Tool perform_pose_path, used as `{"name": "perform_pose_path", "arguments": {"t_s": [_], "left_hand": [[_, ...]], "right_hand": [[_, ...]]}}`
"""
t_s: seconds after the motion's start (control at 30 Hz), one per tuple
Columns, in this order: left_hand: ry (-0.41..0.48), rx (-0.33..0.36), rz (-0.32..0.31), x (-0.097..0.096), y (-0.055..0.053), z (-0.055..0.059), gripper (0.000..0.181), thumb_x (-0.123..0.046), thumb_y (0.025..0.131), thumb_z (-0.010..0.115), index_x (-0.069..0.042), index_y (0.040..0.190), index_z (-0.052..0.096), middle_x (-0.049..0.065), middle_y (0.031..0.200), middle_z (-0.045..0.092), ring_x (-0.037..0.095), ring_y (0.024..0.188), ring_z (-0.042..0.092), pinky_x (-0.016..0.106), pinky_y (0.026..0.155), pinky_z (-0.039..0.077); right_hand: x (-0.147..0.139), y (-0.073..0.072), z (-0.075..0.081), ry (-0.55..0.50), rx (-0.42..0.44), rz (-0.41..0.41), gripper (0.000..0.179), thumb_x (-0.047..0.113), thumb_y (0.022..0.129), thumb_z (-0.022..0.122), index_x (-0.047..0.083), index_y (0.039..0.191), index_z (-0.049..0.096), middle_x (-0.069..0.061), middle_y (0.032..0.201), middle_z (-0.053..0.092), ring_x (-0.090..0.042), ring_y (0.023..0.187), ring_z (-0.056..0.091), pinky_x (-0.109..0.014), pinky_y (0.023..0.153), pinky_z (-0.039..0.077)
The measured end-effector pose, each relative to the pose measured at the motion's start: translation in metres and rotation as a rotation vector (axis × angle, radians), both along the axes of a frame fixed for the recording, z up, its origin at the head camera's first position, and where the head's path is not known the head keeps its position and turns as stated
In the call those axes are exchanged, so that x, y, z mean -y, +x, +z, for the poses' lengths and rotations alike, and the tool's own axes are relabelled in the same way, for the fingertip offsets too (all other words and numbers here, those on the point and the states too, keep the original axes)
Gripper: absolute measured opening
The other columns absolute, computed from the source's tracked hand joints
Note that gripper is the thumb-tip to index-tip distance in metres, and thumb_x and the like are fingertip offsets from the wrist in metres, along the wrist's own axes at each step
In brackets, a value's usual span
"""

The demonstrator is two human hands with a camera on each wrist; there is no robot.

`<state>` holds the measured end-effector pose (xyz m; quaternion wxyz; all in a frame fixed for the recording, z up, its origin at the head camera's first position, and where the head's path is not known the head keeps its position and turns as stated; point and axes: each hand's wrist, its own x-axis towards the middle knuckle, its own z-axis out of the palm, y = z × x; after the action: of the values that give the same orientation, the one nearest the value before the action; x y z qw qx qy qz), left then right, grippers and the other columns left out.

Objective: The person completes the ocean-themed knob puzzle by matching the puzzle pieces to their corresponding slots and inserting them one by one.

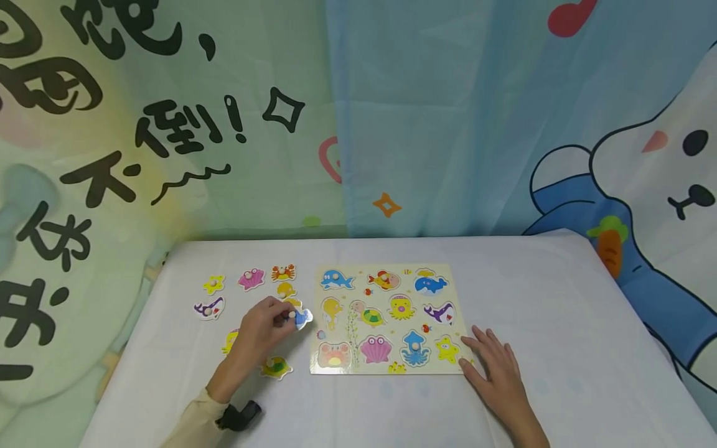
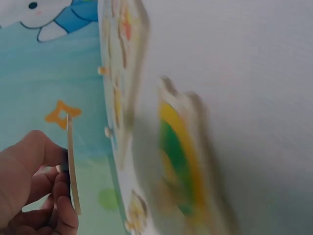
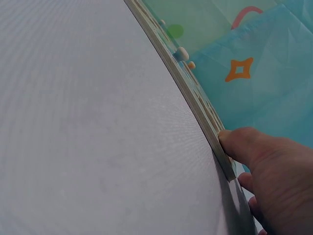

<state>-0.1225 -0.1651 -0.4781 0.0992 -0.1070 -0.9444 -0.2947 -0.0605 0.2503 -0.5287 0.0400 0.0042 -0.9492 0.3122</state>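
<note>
My left hand [image 1: 263, 330] pinches a blue sea-animal puzzle piece [image 1: 303, 317] by its small knob, left of the puzzle board [image 1: 350, 323]. In the left wrist view this piece [image 2: 73, 181] is edge-on, raised off the table; its exact animal is partly hidden by the fingers. At the board's right edge rests my right hand [image 1: 495, 379], fingers spread and thumb near the lower corner. The right wrist view has the thumb [image 3: 239, 142] touching the board's edge [image 3: 195, 110]. A blue squid [image 1: 415, 350] with a knob sits on the board among other pictured sea animals.
Loose pieces lie on the white table left of the board: a yellow starfish [image 1: 214, 284], a pink shell [image 1: 251, 279], a crab [image 1: 284, 272], a purple whale [image 1: 210, 308] and a turtle [image 1: 276, 368]. Two yellow pieces are partly covered by my left hand. Behind hangs a printed curtain [image 1: 414, 124].
</note>
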Motion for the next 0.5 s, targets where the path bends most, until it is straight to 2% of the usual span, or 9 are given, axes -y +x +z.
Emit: {"name": "perform_pose_path", "arguments": {"t_s": [0.1, 0.33, 0.5], "left_hand": [[0.012, -0.010, -0.045, -0.016, -0.008, 0.002, 0.015, -0.007, 0.076, 0.076, -0.006, 0.091, 0.075, 0.001, 0.081, 0.060, 0.008, 0.072, 0.050, 0.018, 0.065, 0.049], [0.011, -0.065, -0.222, -0.062, -0.032, 0.005, 0.005, -0.006, 0.076, 0.073, -0.007, 0.081, 0.072, 0.000, 0.073, 0.057, 0.008, 0.068, 0.046, 0.017, 0.059, 0.041], [0.003, -0.025, -0.320, -0.096, -0.046, 0.005, 0.003, -0.009, 0.081, 0.069, -0.009, 0.083, 0.071, -0.001, 0.072, 0.054, 0.007, 0.068, 0.041, 0.017, 0.060, 0.034]], "right_hand": [[0.000, 0.001, 0.001, 0.000, 0.003, -0.003, 0.041, 0.028, 0.090, 0.065, 0.010, 0.126, 0.058, -0.023, 0.149, 0.041, -0.046, 0.141, 0.026, -0.067, 0.115, 0.006], [-0.001, 0.003, 0.003, -0.010, 0.016, -0.005, 0.041, 0.027, 0.090, 0.065, 0.010, 0.126, 0.058, -0.023, 0.149, 0.041, -0.047, 0.141, 0.025, -0.066, 0.115, 0.006], [0.001, 0.002, 0.002, -0.014, 0.019, -0.008, 0.041, 0.028, 0.090, 0.064, 0.011, 0.127, 0.057, -0.022, 0.150, 0.040, -0.046, 0.142, 0.024, -0.065, 0.115, 0.006]]}}
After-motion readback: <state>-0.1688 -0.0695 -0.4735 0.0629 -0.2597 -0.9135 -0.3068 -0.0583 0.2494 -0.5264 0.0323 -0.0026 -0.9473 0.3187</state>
